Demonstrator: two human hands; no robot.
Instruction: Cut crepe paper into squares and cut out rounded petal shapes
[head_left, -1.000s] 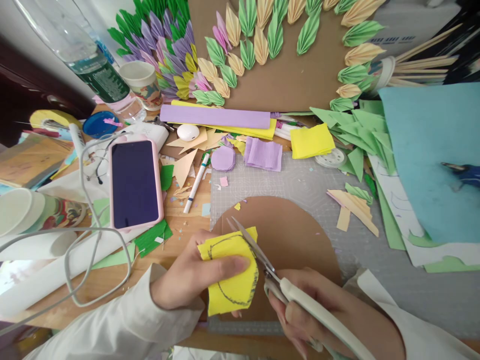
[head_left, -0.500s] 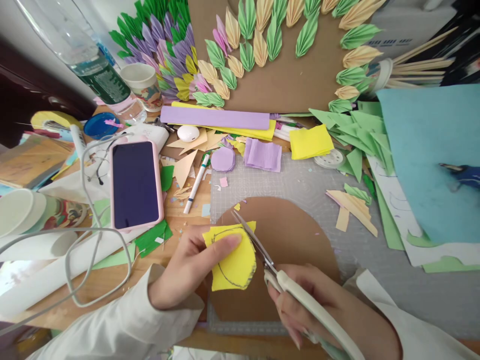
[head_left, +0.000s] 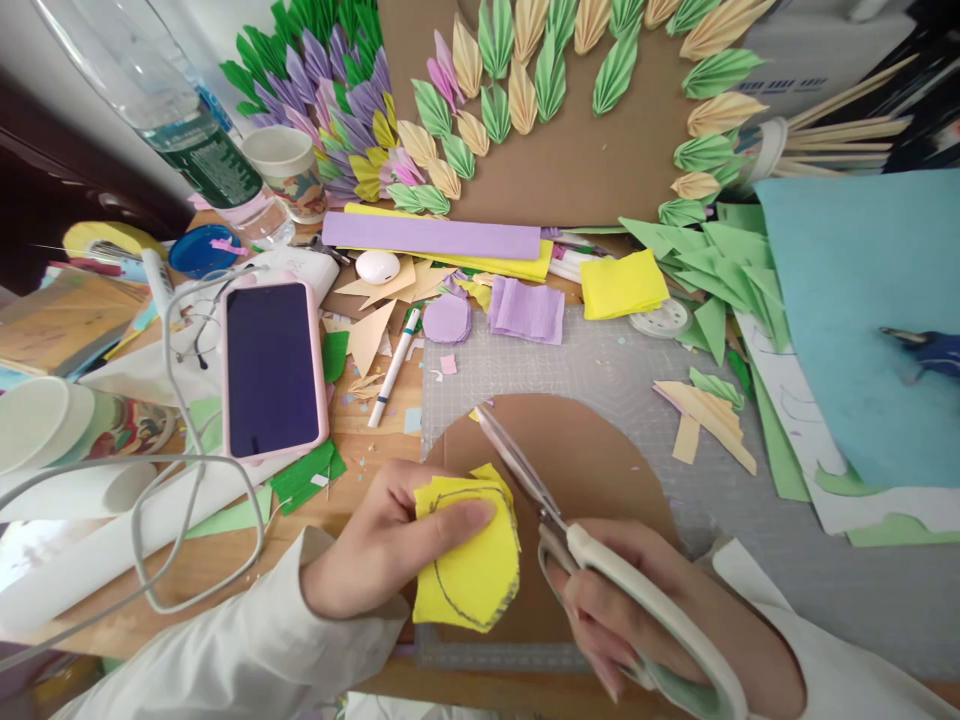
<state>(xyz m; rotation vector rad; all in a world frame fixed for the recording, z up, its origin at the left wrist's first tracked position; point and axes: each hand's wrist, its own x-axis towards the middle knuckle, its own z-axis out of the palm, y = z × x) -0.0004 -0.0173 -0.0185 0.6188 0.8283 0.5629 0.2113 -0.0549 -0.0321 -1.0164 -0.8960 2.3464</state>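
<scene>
My left hand [head_left: 382, 545] pinches a stack of yellow paper [head_left: 469, 560] with a pencilled curve on it, thumb on top. My right hand [head_left: 637, 610] grips pale-handled scissors [head_left: 570, 520], whose blades point up-left just to the right of the yellow paper and stand apart from its edge. Both hands hover over a brown cardboard round [head_left: 592, 470] lying on a grey cutting mat [head_left: 637, 360].
A pink-cased phone [head_left: 271, 366] and a white cable [head_left: 172, 400] lie at left beside paper cups [head_left: 45, 430]. Purple squares [head_left: 525, 308], yellow squares [head_left: 621, 282], a pen [head_left: 394, 366], green folded pieces [head_left: 712, 260] and a teal sheet [head_left: 855, 300] ring the mat. A leaf-covered cardboard fan [head_left: 570, 140] stands behind.
The scissors have drawn out of the yellow paper and shifted right and up. My left hand has turned the paper and lowered it a little.
</scene>
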